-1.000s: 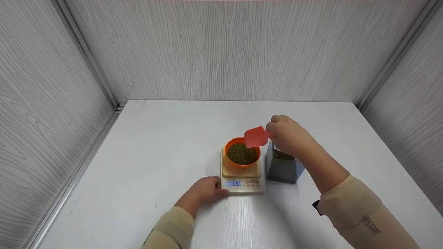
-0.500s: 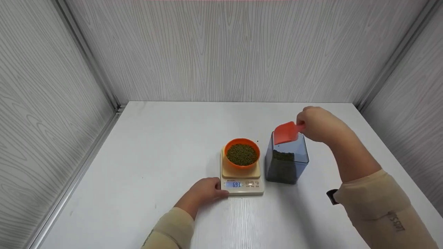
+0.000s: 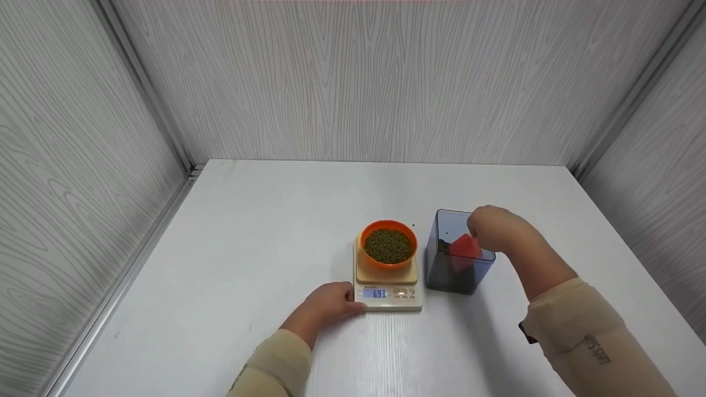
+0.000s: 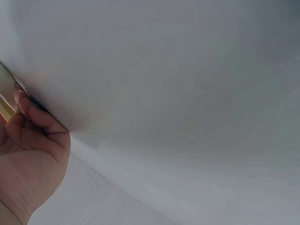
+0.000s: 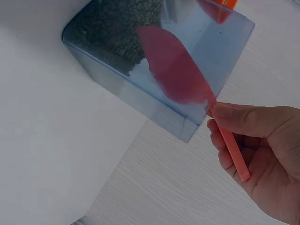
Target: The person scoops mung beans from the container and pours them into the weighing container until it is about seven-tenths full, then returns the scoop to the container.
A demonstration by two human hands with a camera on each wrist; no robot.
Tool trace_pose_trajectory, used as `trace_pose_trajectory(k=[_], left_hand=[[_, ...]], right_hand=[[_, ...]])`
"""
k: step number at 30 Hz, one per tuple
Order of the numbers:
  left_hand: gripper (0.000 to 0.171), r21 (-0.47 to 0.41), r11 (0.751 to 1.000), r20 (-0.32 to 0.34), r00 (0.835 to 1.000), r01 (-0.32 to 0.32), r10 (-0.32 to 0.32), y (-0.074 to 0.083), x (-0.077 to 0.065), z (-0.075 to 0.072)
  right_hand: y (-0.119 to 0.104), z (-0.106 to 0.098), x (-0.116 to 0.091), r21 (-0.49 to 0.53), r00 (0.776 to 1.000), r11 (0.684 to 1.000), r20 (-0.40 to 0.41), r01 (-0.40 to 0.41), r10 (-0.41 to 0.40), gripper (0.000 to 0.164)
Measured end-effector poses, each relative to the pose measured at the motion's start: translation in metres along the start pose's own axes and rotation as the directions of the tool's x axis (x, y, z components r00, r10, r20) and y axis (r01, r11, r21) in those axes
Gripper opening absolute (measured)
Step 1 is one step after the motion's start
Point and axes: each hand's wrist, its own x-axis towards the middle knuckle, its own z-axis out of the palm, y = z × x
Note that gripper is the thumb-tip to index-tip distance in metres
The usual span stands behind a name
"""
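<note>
My right hand (image 3: 499,229) pinches the handle of a red plastic scoop (image 5: 173,68) between thumb and fingers. The scoop's blade is down inside a clear bluish square container (image 5: 117,89), above small dark green beans or grains (image 5: 119,33). To the left, an orange bowl (image 3: 388,264) filled with the same grains sits on a kitchen scale (image 3: 389,304). Its display reads about 693; a decimal point is too small to tell. My left hand (image 3: 330,303) grips the scale's front left corner, thumb at the front edge and curled fingers (image 4: 42,117) along the side.
A white table (image 3: 248,220) carries everything, with grey wood-grain panels (image 3: 353,82) rising behind it and at both sides. A tiny dark speck (image 3: 413,225) lies beside the bowl. The container stands just right of the scale, a narrow gap between them.
My right hand has carried the scoop rightward from over the bowl, then down into the container. The left hand and the scale have stayed put, and the reading is unchanged.
</note>
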Motion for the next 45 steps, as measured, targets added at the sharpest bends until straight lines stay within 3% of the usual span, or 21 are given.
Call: trace_pose_trajectory(k=[5,12,18,26,33,45], left_hand=[[0.029,-0.003,1.000,0.003,1.000,0.008,-0.008,0.000,0.001,0.000],[0.030,-0.020,1.000,0.000,1.000,0.005,-0.005,-0.003,0.001,0.001],[0.032,-0.007,1.000,-0.002,1.000,0.004,-0.004,-0.002,0.001,0.000],[0.032,-0.025,1.000,-0.002,1.000,0.016,-0.016,-0.001,0.001,0.000],[0.032,-0.024,0.999,0.001,1.000,0.025,-0.025,-0.002,0.001,0.001],[0.030,-0.043,0.999,-0.002,1.000,0.020,-0.020,-0.002,0.000,0.001]], right_hand=[[-0.003,0.012,0.005,-0.012,0.999,1.000,0.035,0.018,-0.018,0.019],[0.000,0.018,0.005,0.047,0.995,0.994,-0.006,0.102,-0.102,0.014],[0.002,0.019,0.005,0.135,0.996,0.987,0.001,0.091,-0.092,0.012],[-0.002,0.030,0.009,0.144,0.993,0.983,0.003,0.113,-0.115,0.013],[0.010,0.038,0.015,0.177,0.992,0.977,-0.009,0.122,-0.122,0.012],[0.020,0.027,0.005,0.255,0.996,0.964,-0.060,0.077,-0.064,0.006]])
